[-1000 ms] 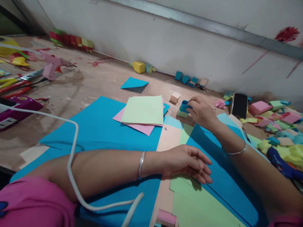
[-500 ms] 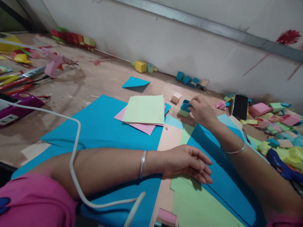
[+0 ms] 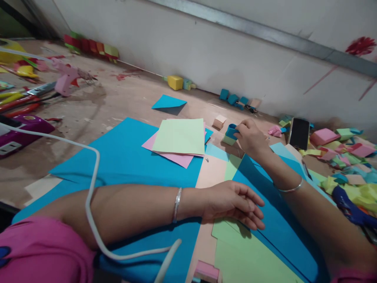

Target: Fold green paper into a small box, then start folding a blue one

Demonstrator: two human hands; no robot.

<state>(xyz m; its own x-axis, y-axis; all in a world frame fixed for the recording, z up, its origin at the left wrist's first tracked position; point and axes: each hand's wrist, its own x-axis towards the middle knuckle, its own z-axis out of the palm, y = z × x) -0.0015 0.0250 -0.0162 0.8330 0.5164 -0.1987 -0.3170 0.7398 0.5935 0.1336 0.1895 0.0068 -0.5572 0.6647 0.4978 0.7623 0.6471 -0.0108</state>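
Observation:
My right hand (image 3: 251, 137) pinches the rim of a small blue and green paper box (image 3: 230, 134) on the table, just right of a little peach paper box (image 3: 219, 122). Palm partly up, my left hand (image 3: 235, 204) rests over the green paper (image 3: 244, 251) and the blue sheet on the right (image 3: 282, 220). Its fingers are loosely apart and hold nothing. A stack of square papers, light green on top (image 3: 180, 136) with pink beneath, lies on the large blue sheet (image 3: 123, 157) left of the boxes. Behind it sits a folded blue paper (image 3: 169, 102).
A pink glue gun (image 3: 66, 78) and a purple power strip (image 3: 29, 131) are at the left. A white cable (image 3: 96, 173) crosses my left forearm. On the right lie a phone (image 3: 299, 133), many folded paper pieces (image 3: 347, 151) and a dark blue tool (image 3: 349, 206). Small paper boxes (image 3: 175, 82) line the wall.
Almost nothing differs. My right hand keeps its pinch on the blue and green box, its forearm shifted very slightly left, and my left hand stays in place.

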